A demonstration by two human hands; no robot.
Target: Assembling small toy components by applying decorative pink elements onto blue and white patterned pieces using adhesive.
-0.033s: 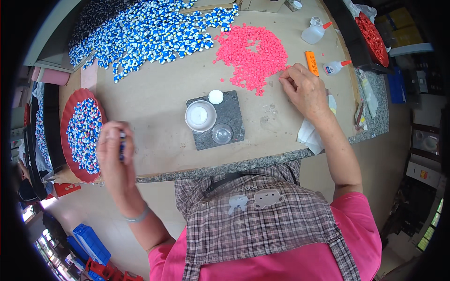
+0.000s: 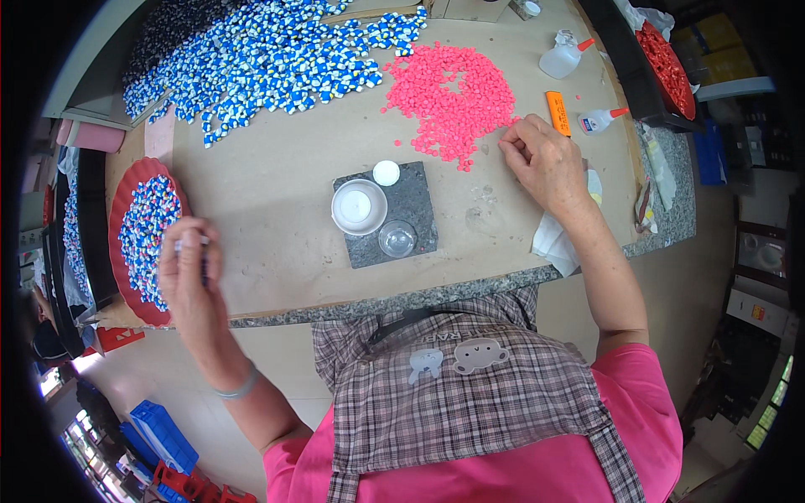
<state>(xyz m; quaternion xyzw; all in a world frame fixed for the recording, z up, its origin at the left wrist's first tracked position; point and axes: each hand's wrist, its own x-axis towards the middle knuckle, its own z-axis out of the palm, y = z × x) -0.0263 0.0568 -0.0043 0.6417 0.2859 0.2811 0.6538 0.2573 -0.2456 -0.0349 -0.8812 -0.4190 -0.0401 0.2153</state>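
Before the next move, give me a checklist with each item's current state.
1. Left hand beside the red tray: ok.
2. What the left hand's curled fingers hold: cannot tell; blurred.
3. Right hand by the edge of the pink pieces: ok.
4. Piece pinched in the right hand: cannot tell.
5. White bowl on the stone block: ok.
6. Orange tool clear of the right hand: cannot tell.

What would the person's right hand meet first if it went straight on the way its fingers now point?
Most likely the pile of pink pieces: its edge lies just ahead of the right hand, though this single view leaves the hand's height unclear.
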